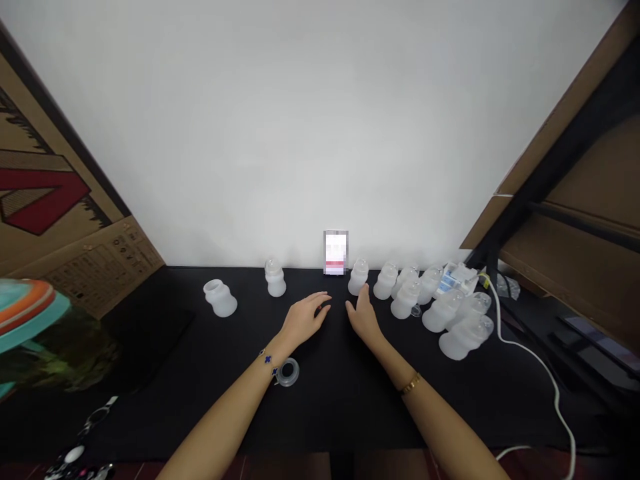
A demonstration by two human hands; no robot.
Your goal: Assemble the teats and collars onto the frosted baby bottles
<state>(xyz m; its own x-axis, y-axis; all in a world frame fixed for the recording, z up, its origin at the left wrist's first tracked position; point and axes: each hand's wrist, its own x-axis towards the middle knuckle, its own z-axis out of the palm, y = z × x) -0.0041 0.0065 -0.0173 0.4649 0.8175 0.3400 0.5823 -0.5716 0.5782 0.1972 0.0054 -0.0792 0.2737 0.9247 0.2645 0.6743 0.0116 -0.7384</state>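
Note:
Near the middle of the black table (320, 400), my left hand (303, 319) is open, thumb and fingers apart, with nothing in it. My right hand (364, 319) is open too, its fingertips just in front of a white baby bottle (359, 275) with a clear cap; whether they touch it I cannot tell. Another capped baby bottle (275, 279) stands upright left of my left hand. Farther left, an uncapped bottle body (221, 299) shows its open neck. Beside my left wrist lies a grey ring-shaped part (288, 372).
Several capped baby bottles (443, 311) stand grouped at the right. Behind them is a white-and-blue package (457, 278). A white cable (531, 357) runs along the right side. A bright, blurred screen (335, 253) leans against the wall. A large teal-and-orange-lidded container (55, 340) stands left.

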